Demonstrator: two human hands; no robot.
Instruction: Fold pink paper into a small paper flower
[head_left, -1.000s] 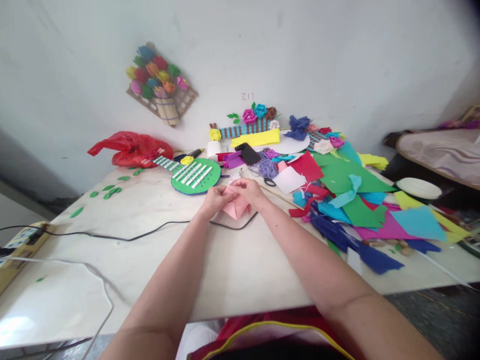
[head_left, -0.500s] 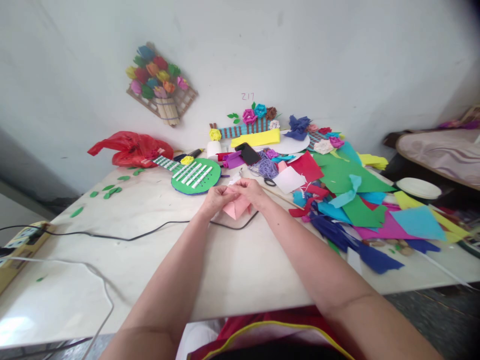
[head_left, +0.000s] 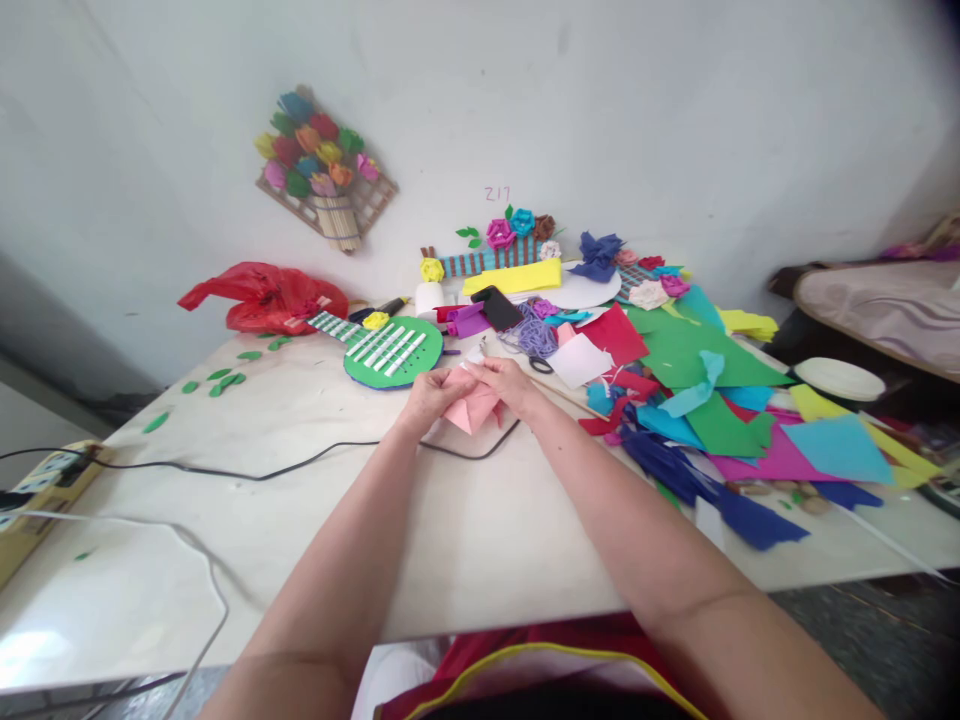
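Both hands meet over the middle of the table around a folded piece of pink paper [head_left: 470, 411]. My left hand [head_left: 428, 398] pinches its left side, and my right hand [head_left: 504, 383] grips it from the upper right, fingertips close together. The paper's lower corner hangs down between my wrists; its upper part is partly covered by my fingers. Just beyond my fingertips lies something small and white [head_left: 475, 353]. A green paper guitar [head_left: 394, 353] with white strips rests to the left of my hands.
Coloured paper sheets [head_left: 697, 345] and scraps spread over the right side. Behind my hands are a black phone [head_left: 496, 308], purple cord [head_left: 534, 335] and scissors [head_left: 540, 365]. A black cable [head_left: 259, 478] crosses the table. A red plastic bag [head_left: 266, 297] sits at the back left.
My fingers have shifted slightly on the pink paper, and more of its upper part shows between my hands. The view has moved a little; the other things stay in place.
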